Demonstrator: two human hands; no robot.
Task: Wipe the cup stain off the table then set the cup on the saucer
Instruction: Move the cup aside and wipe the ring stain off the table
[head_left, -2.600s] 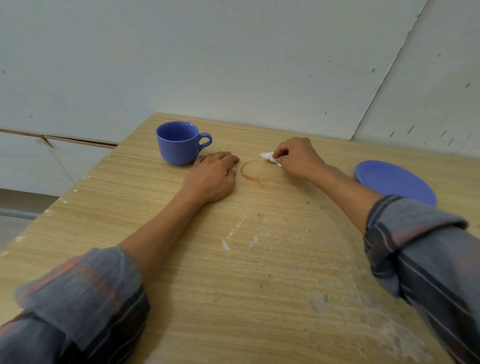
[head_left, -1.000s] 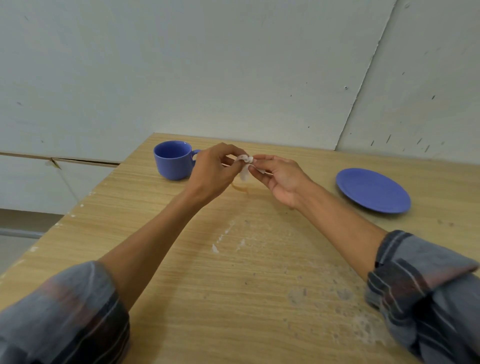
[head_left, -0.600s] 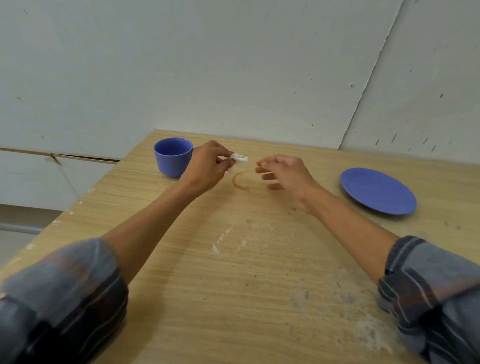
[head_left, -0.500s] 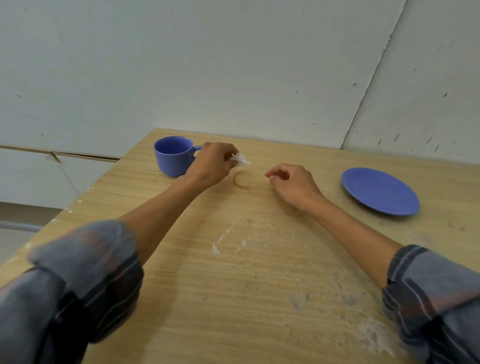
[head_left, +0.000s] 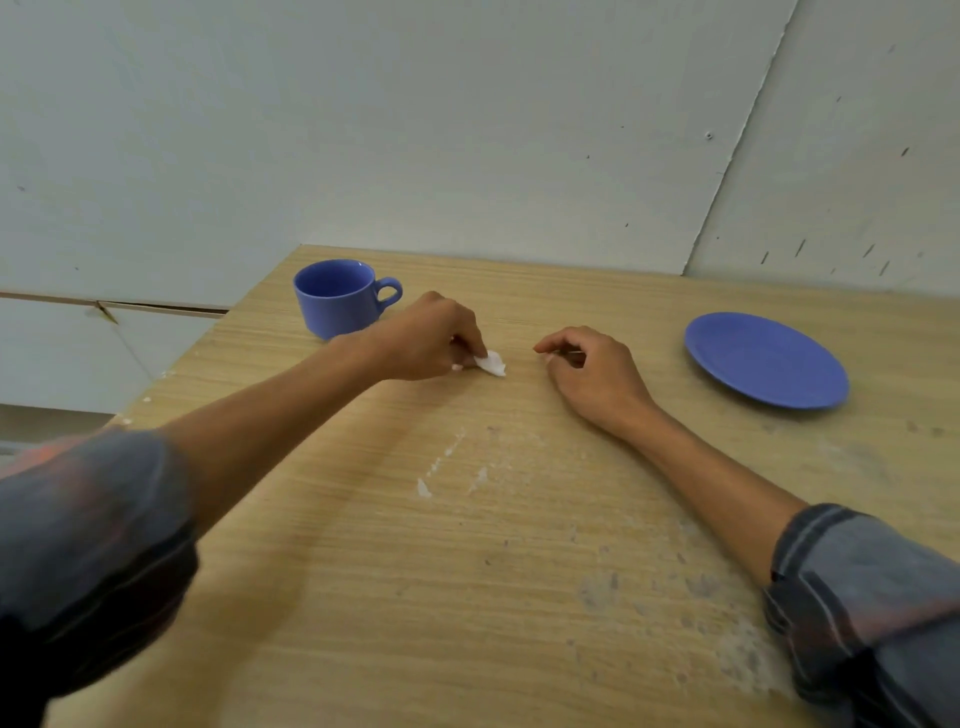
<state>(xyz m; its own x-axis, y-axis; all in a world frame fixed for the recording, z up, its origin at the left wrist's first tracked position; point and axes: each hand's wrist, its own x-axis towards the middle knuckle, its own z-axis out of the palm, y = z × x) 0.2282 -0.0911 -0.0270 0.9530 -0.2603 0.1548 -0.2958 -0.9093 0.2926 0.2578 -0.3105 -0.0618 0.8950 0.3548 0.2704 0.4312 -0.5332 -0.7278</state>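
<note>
1. I am seeing the blue cup (head_left: 336, 299) standing upright on the tabletop (head_left: 467, 571), handle pointing right, not on the saucer (head_left: 766, 359).
2. Just right of the cup, my left hand (head_left: 428, 340) is pinching a white tissue wad (head_left: 491, 362) against the wood.
3. Further right of the cup, my right hand (head_left: 592, 371) is resting loosely curled, holding nothing.
4. The saucer is lying well right of the cup, bare.
</note>
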